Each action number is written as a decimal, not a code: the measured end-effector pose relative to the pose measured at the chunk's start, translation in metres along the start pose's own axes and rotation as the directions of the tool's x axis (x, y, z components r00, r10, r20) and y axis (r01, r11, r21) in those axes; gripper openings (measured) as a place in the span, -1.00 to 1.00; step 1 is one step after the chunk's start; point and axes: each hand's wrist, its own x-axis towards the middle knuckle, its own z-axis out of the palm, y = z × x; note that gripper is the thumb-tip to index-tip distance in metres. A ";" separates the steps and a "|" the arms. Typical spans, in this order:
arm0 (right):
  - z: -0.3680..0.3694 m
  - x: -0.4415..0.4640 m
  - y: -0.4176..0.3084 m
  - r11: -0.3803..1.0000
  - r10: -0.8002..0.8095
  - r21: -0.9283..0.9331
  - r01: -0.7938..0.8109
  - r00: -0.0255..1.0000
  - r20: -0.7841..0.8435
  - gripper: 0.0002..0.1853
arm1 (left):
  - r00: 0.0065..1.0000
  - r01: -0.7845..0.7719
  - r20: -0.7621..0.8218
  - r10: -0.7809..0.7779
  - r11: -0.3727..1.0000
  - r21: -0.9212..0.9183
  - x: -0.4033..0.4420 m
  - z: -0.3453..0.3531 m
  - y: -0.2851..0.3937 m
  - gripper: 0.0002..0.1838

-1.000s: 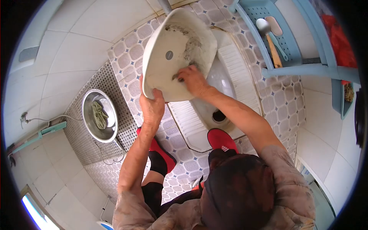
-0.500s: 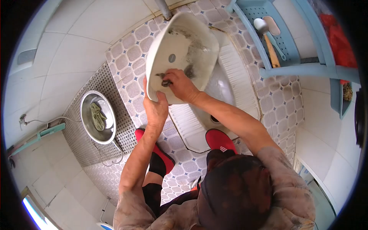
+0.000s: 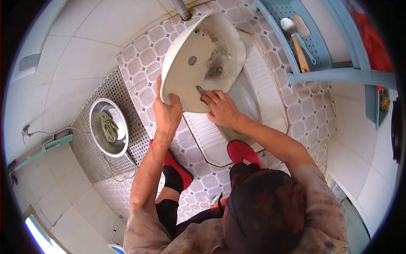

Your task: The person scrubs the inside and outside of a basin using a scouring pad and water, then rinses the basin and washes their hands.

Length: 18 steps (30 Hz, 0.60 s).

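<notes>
A cream-coloured plastic basin (image 3: 179,63) is tilted over the squat toilet (image 3: 270,80), its inside facing me. Dark, dirty residue (image 3: 216,70) streaks its right inner side. My left hand (image 3: 167,113) grips the near left rim, thumb inside and fingers outside. Near the lower rim, my right hand (image 3: 224,110) presses a small dark rag (image 3: 200,90) against the inner wall. Most of the rag is under the fingers, so its full shape is hidden.
On a perforated grey mat (image 3: 139,146) at left stands a metal bowl (image 3: 95,127) holding a green cloth (image 3: 108,127). A blue plastic rack (image 3: 325,76) with a ladle (image 3: 289,26) is at upper right. A grey pipe (image 3: 180,8) meets the tiled floor behind the basin.
My right hand has moved right and slightly down along the basin's inner wall with the rag. The basin has shifted slightly up and right, and its dark residue has spread differently.
</notes>
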 end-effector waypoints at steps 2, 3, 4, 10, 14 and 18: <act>0.004 -0.004 -0.004 0.998 0.033 -0.051 -0.034 0.999 -0.014 -0.43 | 1.000 -0.019 0.001 0.019 0.999 0.038 0.003 -0.003 -0.004 -0.41; 0.014 -0.001 -0.006 0.994 0.048 -0.092 -0.054 0.997 -0.067 -0.46 | 0.997 0.070 0.026 -0.071 0.997 0.027 0.007 -0.008 0.010 -0.43; 0.017 0.003 -0.011 0.989 0.061 -0.126 -0.076 0.991 -0.117 -0.50 | 0.985 0.166 0.050 -0.166 0.986 0.020 0.009 -0.013 0.021 -0.45; -0.011 0.021 -0.061 0.994 -0.028 0.094 0.058 0.954 -0.298 -0.59 | 0.997 0.080 -0.031 -0.076 0.979 0.189 -0.009 -0.009 0.040 -0.21; -0.035 0.026 -0.088 0.948 0.098 0.317 0.004 0.947 -0.305 -0.56 | 1.000 0.013 0.002 -0.013 1.000 -0.028 -0.011 0.005 0.028 0.06; -0.039 0.028 -0.087 0.918 0.056 0.394 0.039 0.972 -0.227 -0.49 | 0.999 0.046 0.034 -0.042 0.992 -0.118 -0.007 0.000 0.027 0.02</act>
